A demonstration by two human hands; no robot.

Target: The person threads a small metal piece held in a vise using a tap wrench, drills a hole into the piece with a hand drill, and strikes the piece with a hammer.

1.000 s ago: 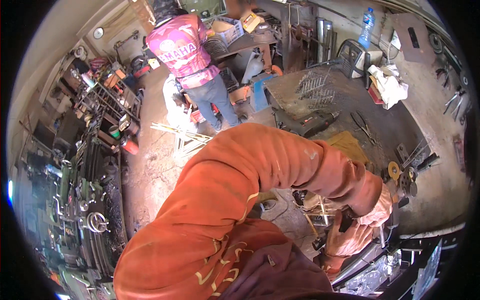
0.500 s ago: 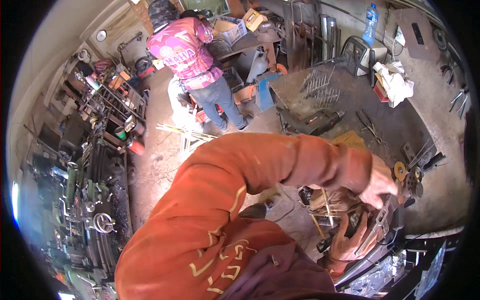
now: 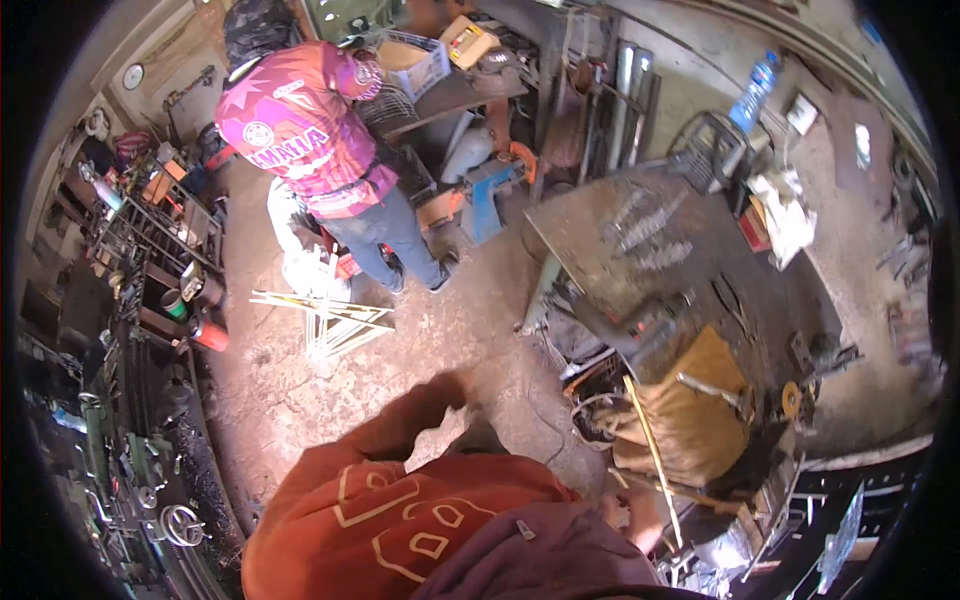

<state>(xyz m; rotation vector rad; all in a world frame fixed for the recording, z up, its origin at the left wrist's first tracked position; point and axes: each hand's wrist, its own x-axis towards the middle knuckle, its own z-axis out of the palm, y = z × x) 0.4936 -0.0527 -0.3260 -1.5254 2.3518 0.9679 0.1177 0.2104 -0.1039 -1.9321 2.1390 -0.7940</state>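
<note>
Workshop seen from above through a round, dark-rimmed view; the wearer's orange jacket (image 3: pixel 330 505) fills the lower middle. The right hand (image 3: pixel 640 515) is low and right of centre, blurred and partly hidden by the body; I cannot tell whether its fingers are spread or closed around anything. A thin yellow rod (image 3: pixel 654 460) slants just to the right of those fingers, its upper end leaning toward the table (image 3: pixel 580 220), its lower end beside the hand (whether the two touch is unclear). The left hand (image 3: pixel 452 388), farther left over the floor (image 3: pixel 430 330), is a dark blur at the sleeve; its fingers cannot be made out, and the rod is well apart from it.

Right of the rod spreads a tan cloth (image 3: pixel 705 440), with a short metal bar (image 3: pixel 712 388) lying on its upper part; beyond are a blurred drill (image 3: pixel 650 325), pliers (image 3: pixel 737 310) and a yellow disc (image 3: pixel 791 400); a blue-labelled bottle (image 3: pixel 752 92) is farther back.

At upper left, a co-worker (image 3: pixel 310 140) in a pink-and-purple shirt faces away; pale strips (image 3: pixel 330 315) lie crisscrossed on the floor nearby.
</note>
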